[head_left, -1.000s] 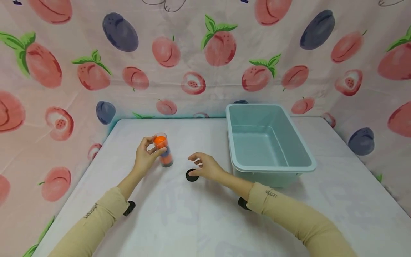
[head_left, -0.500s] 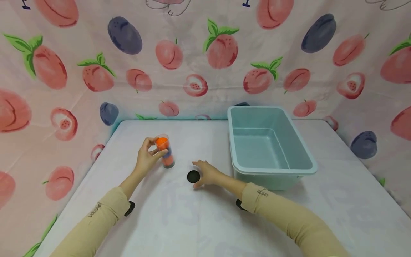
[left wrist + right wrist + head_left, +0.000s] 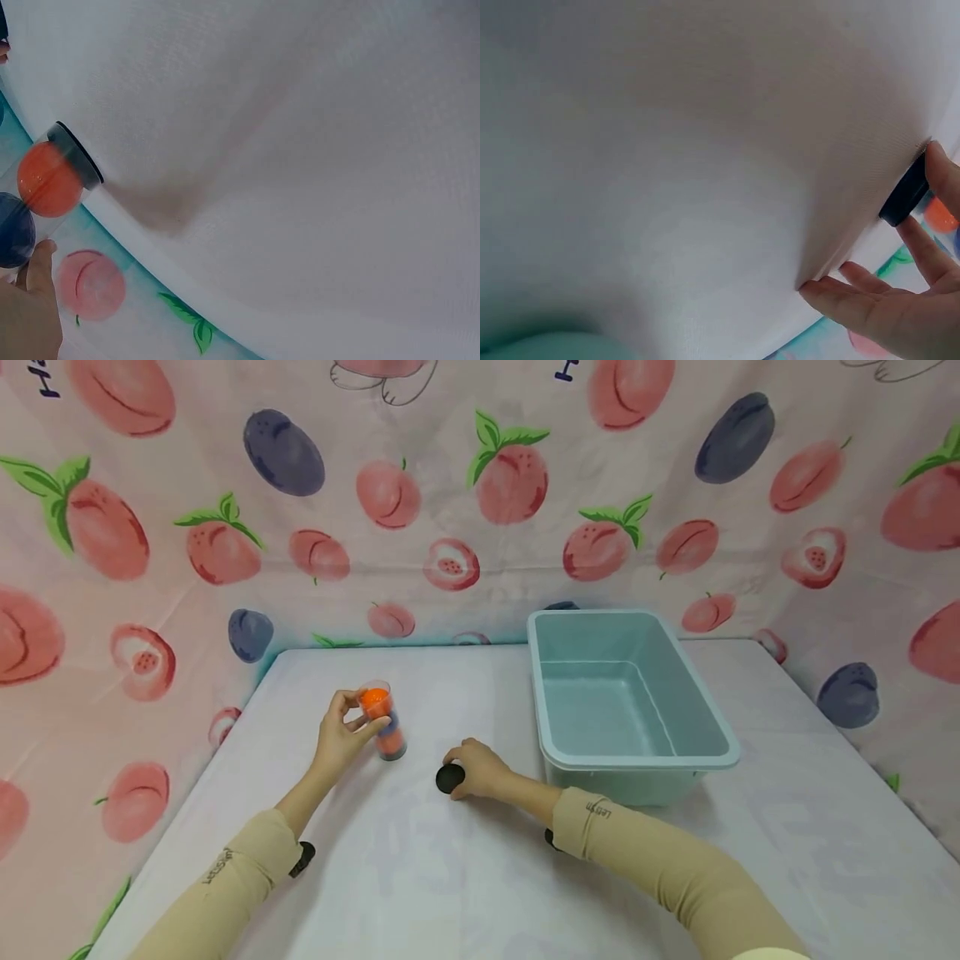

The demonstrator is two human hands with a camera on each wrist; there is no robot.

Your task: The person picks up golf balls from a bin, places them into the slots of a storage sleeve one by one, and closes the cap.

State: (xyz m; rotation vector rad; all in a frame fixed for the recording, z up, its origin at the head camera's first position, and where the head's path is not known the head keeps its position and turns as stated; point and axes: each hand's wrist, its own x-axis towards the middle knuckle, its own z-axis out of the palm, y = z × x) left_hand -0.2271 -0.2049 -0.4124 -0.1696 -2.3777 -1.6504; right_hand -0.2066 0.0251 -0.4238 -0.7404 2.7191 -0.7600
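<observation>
In the head view my left hand [image 3: 341, 739] grips a clear tube [image 3: 391, 745] near its top, thumb in front and fingers behind. A bright orange ball [image 3: 375, 700] shows at the tube's open mouth, with blue and orange balls below it. The left wrist view shows the tube's dark base [image 3: 79, 157], an orange ball [image 3: 50, 180] and a dark blue ball [image 3: 15, 231]. To the tube's right, my right hand [image 3: 483, 772] pinches a round black lid [image 3: 450, 778] at its edge. In the right wrist view the lid [image 3: 906, 191] lies between thumb and index finger, while other fingertips touch the tabletop.
A pale blue-green plastic bin [image 3: 637, 762] stands on the white table [image 3: 465, 877], right of my right hand. Its visible inside holds nothing. A fruit-print cloth [image 3: 517, 552] hangs behind the table and along both sides.
My right hand has come down from over the lid to its right side, and its thumb and fingers have closed on the lid's edge. My left hand keeps its hold on the tube.
</observation>
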